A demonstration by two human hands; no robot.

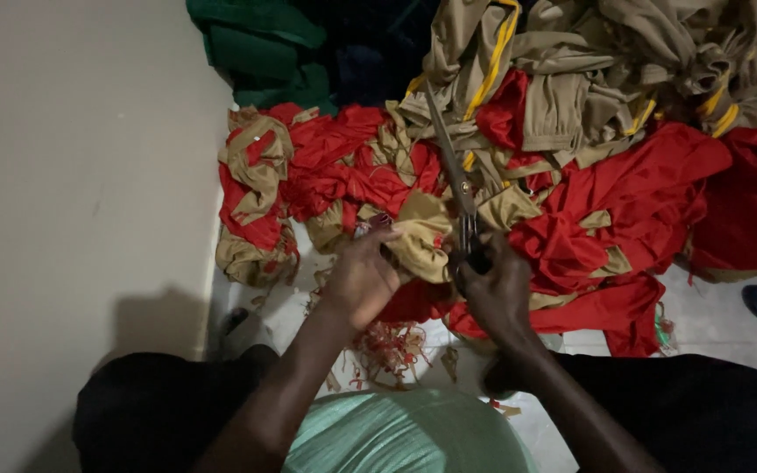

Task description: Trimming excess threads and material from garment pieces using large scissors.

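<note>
In the head view, a pair of scissors (455, 180) is gripped by the handles in the right hand (494, 293), which is closed around them; the long blades are pointed away toward the far pile. A fold of tan cloth (420, 241) is pinched by the left hand (363, 276), whose fingers are curled shut on the fabric just left of the scissor handles. The two hands are held close together, near the middle of the scene, over the near edge of the heap.

Risk is judged to lie mostly in that closeness: the left fingertips are placed just beside the blades' pivot, so a slip of the cloth could bring skin into the cut. The light is dim, and the blade tips are laid over bunched red and tan garments (343, 171), so a layer beneath could be snipped unseen. Whether the blades are parted cannot be told.

Around the hands, more tan garments with yellow stripes (589, 79) are heaped at the far right, and red cloth (650, 188) is spread toward the right. Green fabric (265, 44) is stacked at the far left beside a pale wall (72, 175). Thread and cloth scraps (387, 346) are scattered on the floor (711, 315) between the knees, and a pale green sack (405, 434) is lodged nearest, crowding the lap.
</note>
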